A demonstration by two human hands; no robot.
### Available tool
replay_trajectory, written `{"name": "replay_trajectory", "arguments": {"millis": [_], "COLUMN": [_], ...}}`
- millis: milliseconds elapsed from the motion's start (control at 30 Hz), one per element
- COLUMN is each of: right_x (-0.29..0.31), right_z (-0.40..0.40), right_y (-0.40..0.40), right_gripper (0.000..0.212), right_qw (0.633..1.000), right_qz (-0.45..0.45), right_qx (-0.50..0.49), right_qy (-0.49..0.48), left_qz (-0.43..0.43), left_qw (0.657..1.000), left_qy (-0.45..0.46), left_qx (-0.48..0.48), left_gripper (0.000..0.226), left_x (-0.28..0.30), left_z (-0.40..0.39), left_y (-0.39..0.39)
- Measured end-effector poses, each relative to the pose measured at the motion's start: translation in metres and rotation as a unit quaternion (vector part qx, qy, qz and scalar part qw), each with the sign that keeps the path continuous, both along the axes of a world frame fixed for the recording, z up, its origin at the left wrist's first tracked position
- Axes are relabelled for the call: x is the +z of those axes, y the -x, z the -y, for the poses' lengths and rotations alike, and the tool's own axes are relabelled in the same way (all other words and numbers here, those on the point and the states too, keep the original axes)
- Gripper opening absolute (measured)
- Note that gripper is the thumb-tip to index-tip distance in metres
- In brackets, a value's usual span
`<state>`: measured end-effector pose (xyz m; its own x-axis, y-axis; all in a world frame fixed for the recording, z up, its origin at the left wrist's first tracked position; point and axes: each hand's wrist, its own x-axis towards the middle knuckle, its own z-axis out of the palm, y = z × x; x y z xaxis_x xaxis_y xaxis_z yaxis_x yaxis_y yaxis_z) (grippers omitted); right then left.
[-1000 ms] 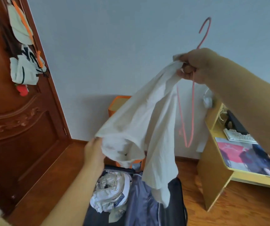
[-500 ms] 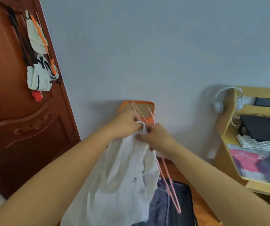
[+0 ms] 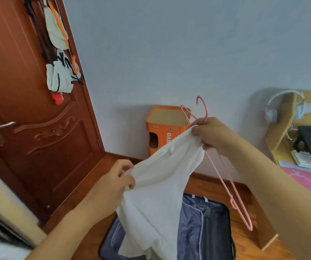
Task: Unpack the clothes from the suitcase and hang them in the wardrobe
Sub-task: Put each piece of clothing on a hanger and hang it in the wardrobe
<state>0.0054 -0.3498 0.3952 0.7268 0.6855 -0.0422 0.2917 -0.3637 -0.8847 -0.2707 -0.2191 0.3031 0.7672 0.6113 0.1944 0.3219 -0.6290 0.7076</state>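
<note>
The right hand (image 3: 213,136) grips one corner of the white shirt (image 3: 162,184) together with the necks of two pink hangers (image 3: 224,177), fingers curled round both. The left hand (image 3: 115,182) pinches the shirt's other edge between thumb and fingers, lower and to the left of the right hand. The shirt hangs stretched between the hands, above the open suitcase (image 3: 203,228), its lower part draping into the suitcase's mouth.

The main risk, as I judge it, lies in the crowded right hand. It holds cloth and two hangers at once, so loosening the fingers to free one hanger could let the shirt slip back into the suitcase, or drop the spare hanger onto the floor beside it. The hangers lie close together and may tangle at their hooks. Threading a hanger end into the neck could also snag the thin cloth.

Count: one shirt in hand, two hangers, one suitcase. The wardrobe is not in view. An orange box (image 3: 165,128) stands against the wall beyond the suitcase.
</note>
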Motion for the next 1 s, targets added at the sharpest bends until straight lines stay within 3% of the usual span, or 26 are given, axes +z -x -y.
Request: {"name": "replay_trajectory", "arguments": {"millis": [100,233,367,500,700,800,867,1000], "right_x": [-0.004,-0.011,-0.010,-0.022,-0.088,-0.128,-0.146,-0.164], "right_z": [0.003,0.015,0.032,0.044,0.070,0.078,0.088,0.111], "right_y": [-0.003,0.000,0.000,0.004,0.000,-0.002,0.001,0.008], "right_gripper": [0.021,0.020,0.016,0.025,0.020,0.025,0.031,0.010], "right_qw": [0.999,0.996,0.986,0.981,0.990,0.975,0.976,0.984], "right_qz": [-0.008,-0.008,0.104,0.164,-0.080,-0.171,-0.139,0.018], "right_qx": [0.020,0.059,0.037,0.006,0.078,0.105,0.100,0.043], "right_qy": [0.032,0.072,0.126,0.099,0.090,0.098,0.132,0.175], "left_qz": [-0.008,-0.122,-0.121,-0.121,-0.265,-0.320,-0.358,-0.433], "left_qw": [0.995,0.966,0.934,0.943,0.923,0.890,0.872,0.869], "left_qy": [-0.047,-0.224,-0.325,-0.292,-0.270,-0.322,-0.333,-0.236], "left_qx": [0.085,0.046,0.089,0.106,0.071,0.046,0.021,-0.044], "left_gripper": [0.037,0.082,0.075,0.065,0.093,0.096,0.090,0.092], "left_x": [0.001,0.009,0.028,0.055,0.027,0.003,-0.002,-0.002], "left_z": [-0.014,-0.022,-0.018,0.004,-0.012,-0.006,-0.004,-0.017], "left_y": [-0.006,-0.004,-0.015,-0.030,-0.057,-0.063,-0.069,-0.079]}}
